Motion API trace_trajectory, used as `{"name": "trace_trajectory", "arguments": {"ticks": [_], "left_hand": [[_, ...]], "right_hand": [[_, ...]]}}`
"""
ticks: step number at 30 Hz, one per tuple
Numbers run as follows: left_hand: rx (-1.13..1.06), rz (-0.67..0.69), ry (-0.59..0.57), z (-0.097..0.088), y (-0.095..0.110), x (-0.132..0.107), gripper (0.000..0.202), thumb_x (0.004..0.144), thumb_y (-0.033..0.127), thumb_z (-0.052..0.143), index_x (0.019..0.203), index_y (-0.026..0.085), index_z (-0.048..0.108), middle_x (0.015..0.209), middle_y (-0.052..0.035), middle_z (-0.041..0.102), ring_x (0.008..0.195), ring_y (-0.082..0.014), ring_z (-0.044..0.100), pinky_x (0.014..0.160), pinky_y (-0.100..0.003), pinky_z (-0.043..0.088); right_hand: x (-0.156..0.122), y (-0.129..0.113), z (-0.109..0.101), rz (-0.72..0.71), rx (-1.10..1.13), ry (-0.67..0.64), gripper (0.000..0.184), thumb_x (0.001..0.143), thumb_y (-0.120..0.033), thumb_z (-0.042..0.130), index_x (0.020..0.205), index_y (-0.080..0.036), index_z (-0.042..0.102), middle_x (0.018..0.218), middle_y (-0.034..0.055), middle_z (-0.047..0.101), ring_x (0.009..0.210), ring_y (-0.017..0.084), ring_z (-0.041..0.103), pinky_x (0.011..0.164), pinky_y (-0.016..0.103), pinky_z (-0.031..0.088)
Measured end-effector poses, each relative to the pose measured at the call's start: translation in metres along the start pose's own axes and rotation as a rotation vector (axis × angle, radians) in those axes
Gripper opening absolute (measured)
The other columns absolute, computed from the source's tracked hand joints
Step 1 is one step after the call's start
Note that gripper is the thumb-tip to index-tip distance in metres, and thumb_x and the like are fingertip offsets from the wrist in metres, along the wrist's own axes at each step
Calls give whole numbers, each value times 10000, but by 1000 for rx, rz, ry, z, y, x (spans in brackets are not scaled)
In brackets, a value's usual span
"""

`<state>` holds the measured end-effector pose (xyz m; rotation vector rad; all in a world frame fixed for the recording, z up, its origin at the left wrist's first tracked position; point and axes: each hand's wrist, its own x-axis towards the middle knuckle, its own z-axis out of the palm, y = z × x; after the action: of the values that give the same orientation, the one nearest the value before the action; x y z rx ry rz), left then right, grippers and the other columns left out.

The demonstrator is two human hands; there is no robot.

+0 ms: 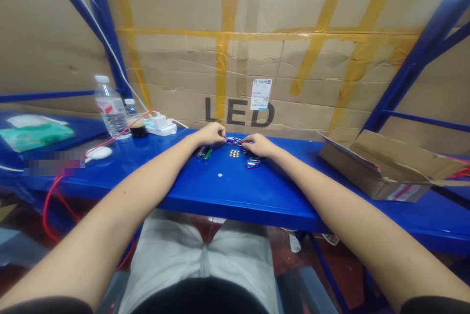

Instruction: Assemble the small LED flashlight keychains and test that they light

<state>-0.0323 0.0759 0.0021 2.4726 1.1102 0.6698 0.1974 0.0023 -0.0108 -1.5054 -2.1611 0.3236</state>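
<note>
The left hand had its grip pinched on the left end of a small purple piece, and the right hand had its fingertips closed on the other end, so the piece lay between the two hands, just above the far part of the blue surface. Just below it, small round metal pieces sat in tight rows; slim tubes, one of them green, lay beside the left hand, and purple and silver clips lay near the right. Toward the left stood a clear capped bottle of colourless liquid, and next to it a smaller bottle held dark liquid in its lower part. A green soft pack lay farther left with white material on top. On the right, a shallow cardboard box stood with its flaps open and its bare inner walls showing; whether the red material at its right end was inside or behind could not be told. A large carton, taped and marked LED, stood upright behind everything, its contents hidden.
</note>
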Motion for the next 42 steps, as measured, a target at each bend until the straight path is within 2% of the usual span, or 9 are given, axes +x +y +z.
{"name": "trace_trajectory", "arguments": {"ticks": [7, 14, 17, 21, 30, 34, 37, 39, 42], "left_hand": [[23, -3, -34, -3, -5, -1, 89, 665, 251, 690, 690, 173, 657, 669, -14, 666, 632, -149, 578, 608, -283, 406], [105, -13, -43, -4, -8, -2, 69, 675, 237, 684, 686, 180, 647, 675, -15, 666, 641, -148, 571, 611, -278, 395], [126, -25, -30, -4, -10, -2, 82, 666, 245, 699, 709, 178, 680, 718, -34, 691, 688, -166, 600, 641, -284, 416], [148, -26, 4, -1, -12, 0, 86, 658, 238, 700, 723, 182, 702, 747, -53, 698, 713, -187, 610, 683, -303, 439], [181, -23, 29, 4, -16, 5, 71, 627, 244, 710, 670, 197, 680, 731, -59, 668, 720, -189, 571, 701, -302, 425], [187, -47, 58, 3, -14, 3, 109, 631, 274, 738, 680, 192, 684, 738, -69, 662, 724, -203, 571, 708, -319, 425], [182, -57, 69, -6, -11, 0, 130, 659, 295, 724, 725, 187, 696, 759, -66, 685, 724, -197, 589, 694, -311, 430], [159, -66, 14, -18, -6, -3, 149, 669, 300, 708, 765, 186, 705, 780, -59, 704, 725, -189, 606, 680, -296, 431], [130, -67, -243, -39, 7, -11, 262, 616, 347, 756, 835, 205, 735, 860, -41, 740, 779, -189, 629, 705, -271, 439]], "right_hand": [[-3, -6, 0, -40, -52, -67, 286, 959, -301, 578, 1133, -187, 774, 1244, 102, 726, 1155, 277, 660, 1000, 328, 464], [-4, -5, 0, -61, -83, -71, 285, 980, -300, 532, 1032, -167, 778, 1180, 119, 746, 1106, 284, 670, 984, 341, 465], [-3, -4, 0, -59, -94, -61, 267, 974, -301, 540, 989, -176, 776, 1176, 111, 747, 1104, 277, 670, 973, 324, 464], [0, -2, -1, -30, -94, -25, 269, 980, -291, 526, 1027, -163, 758, 1185, 118, 742, 1099, 270, 668, 952, 319, 462], [2, 2, -4, -11, -80, 39, 281, 977, -255, 487, 887, -162, 736, 994, 103, 765, 902, 230, 670, 793, 285, 460], [2, 4, -5, -20, -74, 52, 274, 972, -242, 483, 903, -162, 736, 1024, 105, 761, 923, 231, 665, 805, 287, 455], [1, 5, -7, -16, -70, 69, 265, 972, -241, 493, 918, -164, 740, 1055, 110, 759, 956, 236, 664, 831, 290, 456], [0, 6, -9, -10, -70, 79, 259, 974, -246, 499, 927, -164, 741, 1058, 110, 758, 967, 237, 664, 844, 292, 456], [-2, 8, -11, -13, -77, 89, 263, 975, -242, 495, 912, -164, 738, 1040, 110, 756, 954, 237, 664, 844, 297, 456]]}}
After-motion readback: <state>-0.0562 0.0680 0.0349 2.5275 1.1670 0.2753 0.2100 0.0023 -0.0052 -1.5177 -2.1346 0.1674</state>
